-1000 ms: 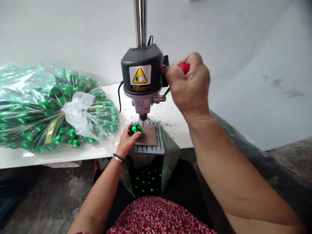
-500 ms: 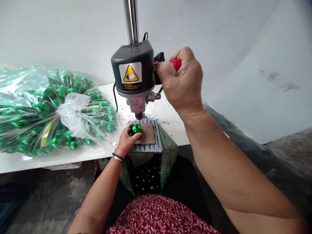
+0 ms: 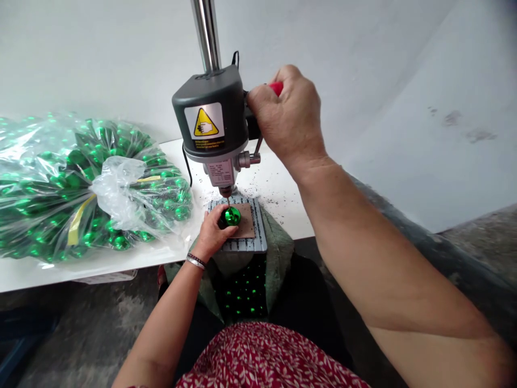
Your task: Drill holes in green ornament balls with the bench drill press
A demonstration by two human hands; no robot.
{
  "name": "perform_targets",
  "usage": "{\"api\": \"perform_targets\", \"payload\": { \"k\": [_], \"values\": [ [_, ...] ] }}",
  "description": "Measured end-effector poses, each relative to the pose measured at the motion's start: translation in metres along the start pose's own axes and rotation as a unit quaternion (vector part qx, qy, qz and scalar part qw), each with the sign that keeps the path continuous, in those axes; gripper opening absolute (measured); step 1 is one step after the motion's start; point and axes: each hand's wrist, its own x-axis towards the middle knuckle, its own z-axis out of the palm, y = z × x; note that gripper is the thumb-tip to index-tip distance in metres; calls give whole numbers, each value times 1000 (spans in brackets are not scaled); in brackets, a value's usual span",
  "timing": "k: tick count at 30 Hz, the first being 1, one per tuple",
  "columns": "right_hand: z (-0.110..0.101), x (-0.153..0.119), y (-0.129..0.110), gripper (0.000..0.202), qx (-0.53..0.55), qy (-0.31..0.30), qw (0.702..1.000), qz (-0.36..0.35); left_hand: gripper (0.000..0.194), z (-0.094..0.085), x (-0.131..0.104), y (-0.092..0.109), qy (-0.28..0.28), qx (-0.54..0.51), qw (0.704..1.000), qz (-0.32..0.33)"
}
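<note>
My left hand (image 3: 213, 230) grips a shiny green ball (image 3: 232, 216) between thumb and fingers. The ball rests on a brown board (image 3: 246, 226) that lies on the grey slotted base (image 3: 258, 237) of a drill press (image 3: 210, 113). Directly over the ball is the thin drill bit (image 3: 229, 202); whether it touches the ball I cannot tell. High on the right side of the machine, my right hand (image 3: 288, 116) is closed round the red-ended feed lever (image 3: 277, 88).
To the left, a large clear plastic bag (image 3: 121, 188) of green balls lies on the white table (image 3: 173, 250). Dark shavings are scattered behind the base. Below its front edge an open green sack (image 3: 278, 264) holds many green balls.
The green ball has shifted slightly right on the board, under the bit, with my left hand. The whole view has moved a little, so the press appears further left. Both grips are kept.
</note>
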Motion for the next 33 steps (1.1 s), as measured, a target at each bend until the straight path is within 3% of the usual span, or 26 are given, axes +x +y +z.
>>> {"api": "perform_targets", "payload": {
  "k": [7,14,20,33],
  "values": [
    [0,-2,2,31,8,-9,1000,5,60,4,-2,6,11,-20,999,-44],
    [-1,-10,6,29,29,12,999,-15,56,6,-5,10,22,5,999,-41],
    [-6,-30,14,22,50,33,996,-68,56,8,-5,9,26,22,999,-26],
    [-4,-75,45,17,-44,114,976,-178,59,10,-5,11,0,88,996,-31]
  ]
}}
